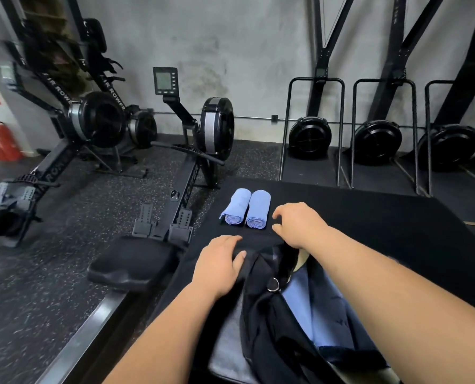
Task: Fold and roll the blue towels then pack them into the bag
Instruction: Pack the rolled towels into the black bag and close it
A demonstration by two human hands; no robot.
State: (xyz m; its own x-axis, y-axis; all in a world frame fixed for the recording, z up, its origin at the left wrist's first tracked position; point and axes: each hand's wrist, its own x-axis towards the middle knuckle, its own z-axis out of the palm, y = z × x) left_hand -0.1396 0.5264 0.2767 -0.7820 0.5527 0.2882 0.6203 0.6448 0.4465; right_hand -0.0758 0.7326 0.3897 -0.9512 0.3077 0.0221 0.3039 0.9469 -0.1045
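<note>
Soft, rather dim indoor light falls evenly from above; the grey wall (pixel 230 51) is the brightest surface; shadows are faint; the black desk (pixel 369 217) swallows detail; the wide lens bends the edges; the rowing machines (pixel 64 115) at left blur; the blue towels (pixel 246 209) are sharp.

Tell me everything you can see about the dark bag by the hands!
The bag is dark, navy or black, and looks like soft, slightly shiny cloth. It lies slumped on the black mat with its top open. A metal ring sits on a strap near the opening. Light blue towel cloth shows inside. The left hand rests on the bag's far end.
</note>
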